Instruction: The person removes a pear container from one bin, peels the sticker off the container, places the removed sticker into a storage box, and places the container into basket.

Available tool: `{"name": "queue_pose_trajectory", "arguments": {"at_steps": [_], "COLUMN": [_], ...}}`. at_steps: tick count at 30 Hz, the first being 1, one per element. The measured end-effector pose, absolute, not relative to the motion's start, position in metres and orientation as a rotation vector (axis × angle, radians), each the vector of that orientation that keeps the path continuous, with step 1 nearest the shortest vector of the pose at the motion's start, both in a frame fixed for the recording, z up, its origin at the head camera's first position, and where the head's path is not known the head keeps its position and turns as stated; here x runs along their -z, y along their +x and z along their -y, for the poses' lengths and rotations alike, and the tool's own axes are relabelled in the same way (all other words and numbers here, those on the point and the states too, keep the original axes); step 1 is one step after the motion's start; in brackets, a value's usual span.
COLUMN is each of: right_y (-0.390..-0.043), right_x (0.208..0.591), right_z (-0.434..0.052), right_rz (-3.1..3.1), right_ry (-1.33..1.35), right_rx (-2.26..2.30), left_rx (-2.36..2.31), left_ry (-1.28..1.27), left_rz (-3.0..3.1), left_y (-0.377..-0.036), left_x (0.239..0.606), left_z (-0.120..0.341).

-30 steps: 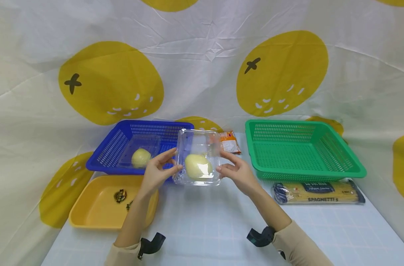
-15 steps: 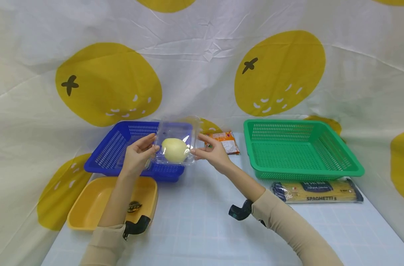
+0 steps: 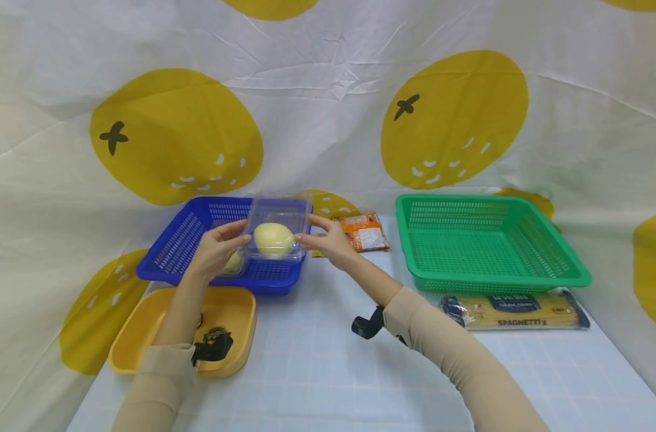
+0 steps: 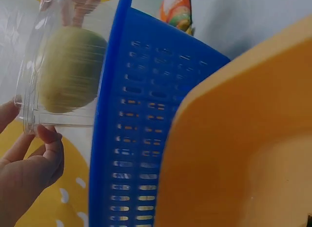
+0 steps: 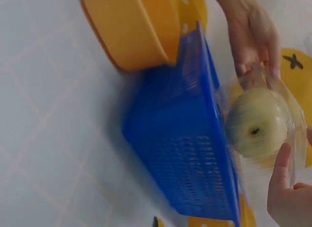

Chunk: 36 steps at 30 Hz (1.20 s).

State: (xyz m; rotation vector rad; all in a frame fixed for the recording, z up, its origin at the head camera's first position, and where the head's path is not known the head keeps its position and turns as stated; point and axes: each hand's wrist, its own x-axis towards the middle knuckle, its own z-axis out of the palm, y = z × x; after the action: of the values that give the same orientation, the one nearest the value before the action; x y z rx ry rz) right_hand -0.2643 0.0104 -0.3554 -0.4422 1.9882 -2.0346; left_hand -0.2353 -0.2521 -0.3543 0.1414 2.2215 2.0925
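Observation:
A clear plastic clamshell box with one round, pale yellow-green fruit inside is held over the right part of the blue basket. My left hand pinches its left edge between thumb and fingers. On the opposite edge, my right hand grips the box the same way. A dark stem end shows on the fruit in the right wrist view. Behind my left hand, a second pale fruit in a clear box lies in the basket, partly hidden.
A yellow tray with dark printed emblems stands in front of the blue basket. Orange packets lie at the back, between it and a green basket. A spaghetti pack lies before the green basket.
Both hands have carried the clear box with its fruit left and slightly back, from between the baskets to over the blue basket. Everything else has stayed put.

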Motion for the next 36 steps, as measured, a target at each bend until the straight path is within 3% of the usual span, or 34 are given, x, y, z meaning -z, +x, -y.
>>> {"name": "queue_pose_trajectory", "arguments": {"at_steps": [11, 36], "right_y": [-0.275, -0.266], "right_x": [0.365, 0.367], "right_z": [0.012, 0.033], "right_rz": [-2.039, -2.266], "right_ry": [-0.397, -0.268], "right_rx": [1.964, 1.679], "left_rx": [-2.297, -1.992], "left_ry": [-0.062, -0.227], "left_rz": [-2.183, -2.220], "left_y": [-0.237, -0.245], "left_x": [0.367, 0.381], "left_z": [0.258, 0.270]}}
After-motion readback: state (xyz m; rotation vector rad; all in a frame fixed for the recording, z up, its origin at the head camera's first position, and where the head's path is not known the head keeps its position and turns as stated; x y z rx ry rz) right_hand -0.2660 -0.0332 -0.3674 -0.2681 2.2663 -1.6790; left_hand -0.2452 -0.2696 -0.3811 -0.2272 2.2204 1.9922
